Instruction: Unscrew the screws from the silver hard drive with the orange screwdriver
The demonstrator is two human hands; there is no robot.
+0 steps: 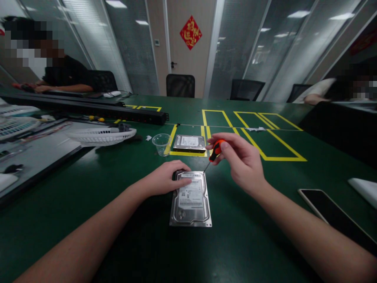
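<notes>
A silver hard drive [193,200] with a white label lies on the green table [141,243] in front of me. My left hand [166,179] grips its far left corner, the thumb on the label and the fingers round the far edge. Pinched in my right hand [243,161] is a red and black screwdriver [217,150], tilted, with its tip at the drive's far right corner. Whether the tip sits in a screw is too small to tell. Beyond them, a second hard drive [189,143] rests inside a yellow tape outline, beside a clear plastic cup [162,144].
At the left are a long black bar [141,114], a white fan guard [101,135] and a large panel [59,151]. A phone [335,212] lies at the right, near a black box [350,129]. Two people sit across the table, left and right.
</notes>
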